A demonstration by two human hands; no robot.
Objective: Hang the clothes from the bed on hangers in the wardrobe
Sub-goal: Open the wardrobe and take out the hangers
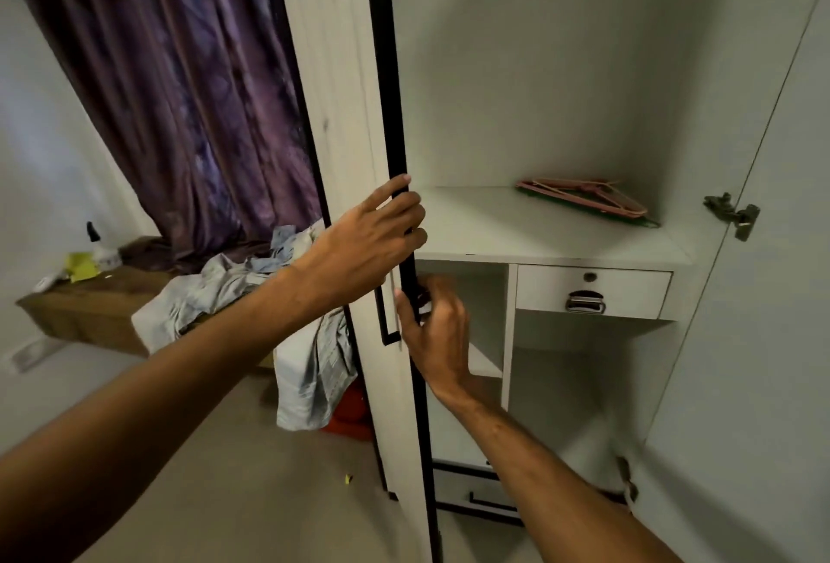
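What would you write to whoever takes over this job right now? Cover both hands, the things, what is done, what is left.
Left hand grips the wardrobe door by its edge.
Right hand grips the same edge lower down.
Hangers lie on the wardrobe shelf.
Clothes are heaped beyond the door, none on a hanger.
Done: wardrobe open.
To do: hang every garment.

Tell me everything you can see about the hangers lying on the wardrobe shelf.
The hangers lie flat in a small loose stack on the white shelf, near its back right corner, above the drawer. They are thin and look like plastic: pink ones on top, a green one underneath. They carry no clothes. Their exact number is unclear. Only the shelf touches them; the left hand and right hand grip the wardrobe door edge instead.
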